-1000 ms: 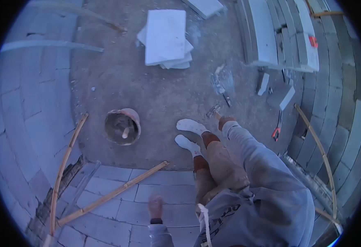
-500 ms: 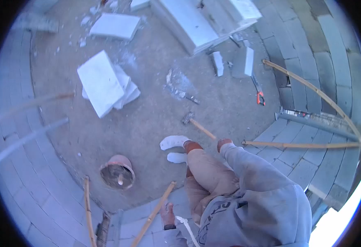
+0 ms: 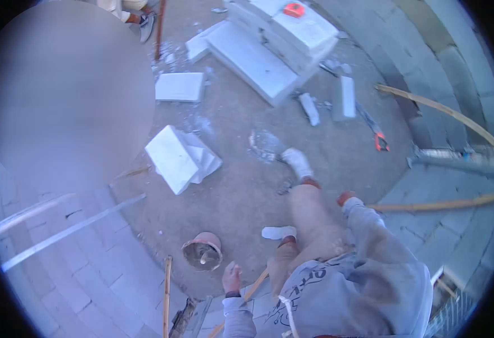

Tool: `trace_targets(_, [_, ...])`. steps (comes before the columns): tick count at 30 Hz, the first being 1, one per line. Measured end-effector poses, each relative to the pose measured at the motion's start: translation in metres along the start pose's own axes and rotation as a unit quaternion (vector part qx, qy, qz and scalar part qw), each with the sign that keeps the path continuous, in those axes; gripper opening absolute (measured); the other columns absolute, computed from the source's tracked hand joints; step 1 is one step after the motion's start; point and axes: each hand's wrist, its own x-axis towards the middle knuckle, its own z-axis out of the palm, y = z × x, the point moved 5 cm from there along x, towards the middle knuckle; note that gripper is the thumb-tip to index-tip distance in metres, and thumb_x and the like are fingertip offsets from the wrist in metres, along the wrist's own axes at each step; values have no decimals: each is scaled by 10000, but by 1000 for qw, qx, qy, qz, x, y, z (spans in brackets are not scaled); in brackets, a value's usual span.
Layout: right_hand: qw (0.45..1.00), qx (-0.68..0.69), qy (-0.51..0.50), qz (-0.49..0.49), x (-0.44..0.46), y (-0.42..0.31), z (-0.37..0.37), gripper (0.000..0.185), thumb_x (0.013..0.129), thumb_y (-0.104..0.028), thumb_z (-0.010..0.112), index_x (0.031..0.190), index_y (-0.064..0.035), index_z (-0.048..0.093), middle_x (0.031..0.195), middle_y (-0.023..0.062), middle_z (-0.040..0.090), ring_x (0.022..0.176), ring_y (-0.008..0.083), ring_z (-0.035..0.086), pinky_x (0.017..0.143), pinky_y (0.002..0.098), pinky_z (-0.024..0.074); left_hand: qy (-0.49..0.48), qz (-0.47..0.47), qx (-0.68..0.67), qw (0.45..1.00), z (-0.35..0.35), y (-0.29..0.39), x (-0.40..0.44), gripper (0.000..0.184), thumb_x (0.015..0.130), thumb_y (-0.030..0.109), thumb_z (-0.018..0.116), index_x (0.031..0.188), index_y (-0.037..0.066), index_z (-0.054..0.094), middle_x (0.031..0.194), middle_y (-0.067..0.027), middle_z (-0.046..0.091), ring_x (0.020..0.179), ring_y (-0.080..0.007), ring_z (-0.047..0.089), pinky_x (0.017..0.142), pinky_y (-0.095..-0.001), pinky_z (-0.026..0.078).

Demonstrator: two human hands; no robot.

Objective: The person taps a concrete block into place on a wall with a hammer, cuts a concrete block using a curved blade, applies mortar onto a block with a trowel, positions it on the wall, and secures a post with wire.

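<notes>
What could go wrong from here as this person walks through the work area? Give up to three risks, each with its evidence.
The forward foot is right beside pale debris, so it might slip or trip. The blocks are stacked askew, so a knock could perhaps slide the top one off. The saw lies loose on the floor, where someone might step on it.
</notes>
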Motion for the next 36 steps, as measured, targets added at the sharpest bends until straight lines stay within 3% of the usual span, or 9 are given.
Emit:
trace_targets(4, [984, 111, 49, 128, 42, 57, -114, 629, 868, -490, 454, 1247, 1, 554, 1300, 197, 539, 1194, 369, 518, 992, 396, 435, 6, 24, 123, 992, 37, -22, 3, 275, 873, 197, 623, 1093, 32, 607, 1027, -144, 639, 883, -232, 650, 734, -351, 546])
trace_targets(7, [962, 182, 115, 168, 92, 83, -209, 798, 865, -552, 465, 1380, 51, 369, 1383, 231, 444, 1269, 370, 447, 1054, 384, 377, -103, 120, 585, 796, 84, 6, -5, 167, 816, 180, 612, 979, 143, 623, 950, -149, 645, 915, -342, 635, 759, -448, 534])
trace_targets(9, [971, 61, 176, 147, 183, 117, -235, 862, 843, -544, 538, 1415, 56, 299, 1409, 237, 411, 1317, 370, 386, 1099, 384, 317, -144, -18, 329, 933, 94, -40, 22, 202, 822, 164, 585, 1022, 162, 618, 961, -120, 649, 954, -351, 612, 756, -482, 509])
trace_targets(13, [910, 248, 251, 216, 232, 174, -336, 1043, 710, -603, 701, 1415, 44, 285, 1416, 233, 391, 1318, 386, 360, 1107, 413, 284, -288, 150, 611, 722, 253, 144, 58, 299, 834, 141, 586, 1130, 172, 610, 982, -138, 650, 886, -328, 631, 753, -412, 524])
trace_targets(15, [888, 302, 236, 252, 270, 192, -343, 1170, 687, -624, 715, 1467, 18, 124, 1471, 240, 291, 1370, 385, 274, 1125, 411, 254, -259, 193, 575, 751, 327, 250, 86, 269, 896, 164, 572, 1156, 100, 594, 1050, -149, 653, 932, -287, 647, 824, -355, 521])
trace_targets(17, [883, 364, 178, 236, 288, 189, -345, 1187, 700, -636, 697, 1475, 20, 83, 1509, 240, 214, 1399, 381, 218, 1139, 413, 219, -76, -35, 51, 995, 390, 332, 101, 265, 954, 187, 529, 1143, 5, 568, 1111, -164, 636, 980, -252, 636, 866, -357, 502])
trace_targets(23, [936, 211, 167, 227, 364, 191, -288, 1155, 741, -682, 592, 1455, 80, 97, 1521, 263, 151, 1413, 380, 173, 1157, 440, 139, -245, 34, 322, 914, 409, 327, 103, 329, 965, 213, 502, 1189, -20, 562, 1093, -159, 640, 1018, -244, 618, 901, -351, 479])
trace_targets(28, [904, 338, 185, 186, 343, 213, -307, 1161, 674, -581, 720, 1394, 149, 175, 1459, 297, 279, 1350, 390, 315, 1113, 387, 272, -110, -42, 387, 915, 334, 248, 70, 429, 953, 347, 512, 1169, -13, 599, 1046, -101, 670, 968, -202, 631, 861, -297, 470])
trace_targets(36, [912, 365, 181, 56, 286, 157, -253, 958, 650, -457, 772, 1281, 151, 385, 1349, 268, 443, 1230, 340, 455, 1057, 400, 332, -88, -22, 139, 986, 341, 260, 56, 472, 935, 378, 560, 1218, 1, 562, 1049, -92, 652, 969, -172, 609, 868, -299, 470])
